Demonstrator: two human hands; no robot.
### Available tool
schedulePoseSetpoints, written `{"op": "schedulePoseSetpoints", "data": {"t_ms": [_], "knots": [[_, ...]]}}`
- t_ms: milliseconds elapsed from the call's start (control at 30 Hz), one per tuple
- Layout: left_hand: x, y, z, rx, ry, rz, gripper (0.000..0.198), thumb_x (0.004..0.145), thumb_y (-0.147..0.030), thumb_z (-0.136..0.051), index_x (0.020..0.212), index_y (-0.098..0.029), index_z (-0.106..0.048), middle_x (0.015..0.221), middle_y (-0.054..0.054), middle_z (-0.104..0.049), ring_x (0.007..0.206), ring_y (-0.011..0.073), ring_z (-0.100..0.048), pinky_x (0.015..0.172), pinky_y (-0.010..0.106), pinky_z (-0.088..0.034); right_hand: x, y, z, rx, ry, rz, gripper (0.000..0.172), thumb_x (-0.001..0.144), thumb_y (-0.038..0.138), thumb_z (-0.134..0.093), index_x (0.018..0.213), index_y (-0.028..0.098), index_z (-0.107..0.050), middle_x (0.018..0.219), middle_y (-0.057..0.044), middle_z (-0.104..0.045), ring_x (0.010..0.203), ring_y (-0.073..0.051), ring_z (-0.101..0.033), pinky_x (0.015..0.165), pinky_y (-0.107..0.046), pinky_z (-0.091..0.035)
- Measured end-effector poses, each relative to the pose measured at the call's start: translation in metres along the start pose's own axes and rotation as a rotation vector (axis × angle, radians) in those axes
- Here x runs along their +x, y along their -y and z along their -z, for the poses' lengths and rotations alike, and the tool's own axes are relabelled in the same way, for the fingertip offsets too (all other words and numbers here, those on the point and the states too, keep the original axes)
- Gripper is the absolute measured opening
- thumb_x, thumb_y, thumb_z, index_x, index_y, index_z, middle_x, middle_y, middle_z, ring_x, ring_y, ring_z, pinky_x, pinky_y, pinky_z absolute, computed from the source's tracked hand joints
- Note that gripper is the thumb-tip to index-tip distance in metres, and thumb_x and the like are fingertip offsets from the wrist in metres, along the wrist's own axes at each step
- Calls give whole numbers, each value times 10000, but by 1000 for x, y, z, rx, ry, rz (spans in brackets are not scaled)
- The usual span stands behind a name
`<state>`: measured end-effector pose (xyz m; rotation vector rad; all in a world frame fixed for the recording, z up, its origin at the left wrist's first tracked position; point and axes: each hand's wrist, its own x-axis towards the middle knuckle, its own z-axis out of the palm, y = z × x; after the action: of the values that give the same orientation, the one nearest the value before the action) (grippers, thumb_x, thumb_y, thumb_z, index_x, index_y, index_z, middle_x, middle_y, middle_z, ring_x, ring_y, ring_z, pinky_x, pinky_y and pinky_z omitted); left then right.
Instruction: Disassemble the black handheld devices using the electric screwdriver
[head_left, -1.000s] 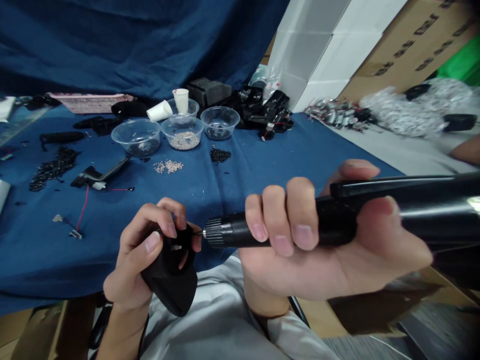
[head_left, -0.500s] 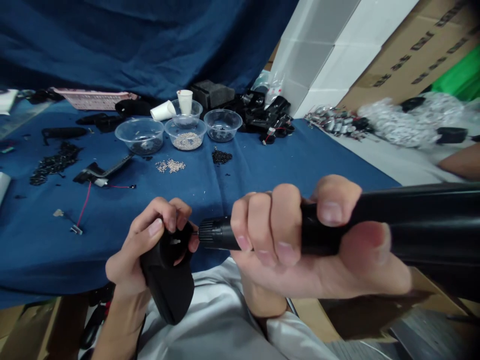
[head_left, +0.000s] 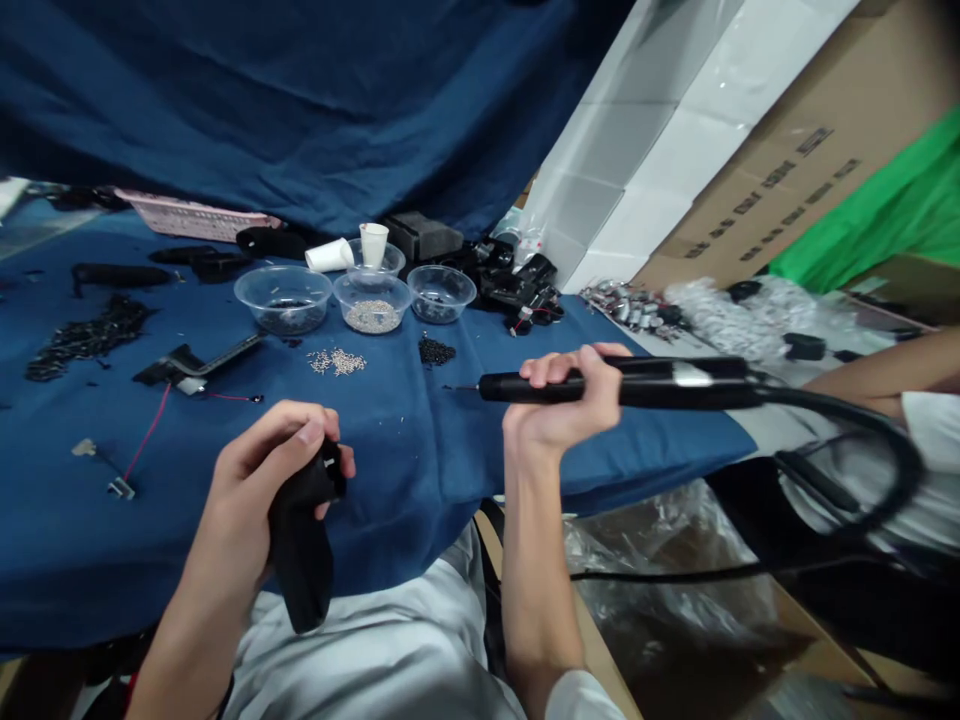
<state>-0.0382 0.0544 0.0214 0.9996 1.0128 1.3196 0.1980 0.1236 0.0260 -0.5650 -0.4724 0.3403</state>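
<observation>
We find the two hands apart, each closed on its own item. The left hand point(head_left: 244, 470) wraps a black plastic handle point(head_left: 300, 535) at lower left of centre, with the thumb across its top and the lower end pointing down over the person's lap. The right hand point(head_left: 570, 395) grips an electric screwdriver point(head_left: 630, 391) in a closed fist at centre right, and its thin bit point(head_left: 469, 387) points left toward the handle. The bit does not touch the handle; a stretch of blue cloth point(head_left: 420, 470) shows between them. A black cable point(head_left: 847, 430) runs from the tool's rear end toward the right of the frame. As for progress, we can report only how the parts lie. At upper centre, a clear plastic bowl point(head_left: 372, 305) holds silver screws, and a loose pile of silver screws point(head_left: 337, 362) lies in front of it. A pile of small black parts point(head_left: 436, 351) lies just to its right, and a larger black pile point(head_left: 86, 340) lies at left. A heap of black assemblies point(head_left: 517, 285) stands behind the bowls. We cannot tell from this view how many of these are finished. At far right, a co-worker's forearm point(head_left: 885, 368) lies apart from the person's hands.
</observation>
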Motion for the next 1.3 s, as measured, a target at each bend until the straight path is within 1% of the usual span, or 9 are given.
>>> {"op": "schedulePoseSetpoints", "data": {"t_ms": [133, 233, 333, 500, 700, 833, 1000, 1167, 1300], "knots": [[-1, -3, 5, -3, 16, 16, 235, 965, -424, -819, 885, -211, -763, 937, 61, -680, 773, 222, -737, 496, 202, -479, 14, -22, -2, -64, 9, 20, 222, 715, 296, -702, 875, 252, -555, 501, 144, -443, 411, -84, -427, 488, -229, -435], [-4, -2, 5, 7, 41, 53, 259, 945, -453, -831, 888, -210, -761, 885, 70, -686, 788, 232, -734, 500, 200, -477, 14, -26, -3, -80, 9, 60, 193, 725, 291, -701, 856, 249, -566, 484, 143, -463, 419, -84, -441, 506, -237, -453], [-5, -1, 6, 31, 62, 58, 283, 928, -477, -840, 889, -210, -754, 887, 69, -696, 784, 228, -732, 505, 197, -470, 14, -30, -4, -103, 45, 41, 182, 735, 285, -723, 855, 242, -593, 479, 136, -486, 418, -94, -460, 503, -251, -461], [-6, -3, 9, 55, 49, 62, 290, 919, -494, -838, 896, -217, -752, 891, 65, -702, 802, 229, -735, 517, 195, -473, 16, -38, -4, -130, 91, 27, 219, 745, 303, -754, 887, 247, -596, 512, 138, -506, 430, -99, -486, 510, -254, -471], [-8, -7, 6, 46, 48, 64, 313, 882, -505, -866, 864, -214, -752, 879, 58, -706, 776, 213, -716, 512, 186, -471, 17, -40, -3, -144, 97, 15, 237, 773, 331, -768, 891, 249, -579, 516, 140, -491, 433, -98, -484, 516, -255, -479], [-8, -6, 6, 53, 56, 56, 292, 895, -498, -856, 868, -222, -762, 887, 50, -709, 774, 205, -713, 513, 180, -472, 16, -38, -2, -140, 86, 12, 268, 778, 351, -785, 864, 255, -550, 519, 139, -489, 434, -101, -492, 522, -264, -485], [-7, -4, 8, 55, 54, 65, 291, 902, -486, -859, 880, -210, -769, 899, 64, -708, 799, 216, -717, 516, 183, -468, 11, -27, 1, -103, 41, 26, 275, 765, 336, -763, 802, 259, -501, 499, 133, -483, 428, -94, -469, 529, -265, -482], [-7, -5, 6, 67, 56, 58, 291, 903, -490, -866, 863, -218, -773, 889, 64, -713, 798, 214, -706, 525, 192, -472, 10, -16, 4, -75, 11, 11, 255, 745, 328, -754, 889, 251, -558, 514, 139, -478, 433, -92, -457, 528, -260, -467], [-5, -2, 8, 106, 106, 32, 301, 932, -521, -848, 868, -228, -818, 891, 68, -737, 755, 202, -668, 532, 224, -462, 11, -6, 4, -55, 5, -12, 253, 768, 331, -739, 913, 252, -547, 529, 142, -459, 441, -86, -446, 535, -248, -460]]}}
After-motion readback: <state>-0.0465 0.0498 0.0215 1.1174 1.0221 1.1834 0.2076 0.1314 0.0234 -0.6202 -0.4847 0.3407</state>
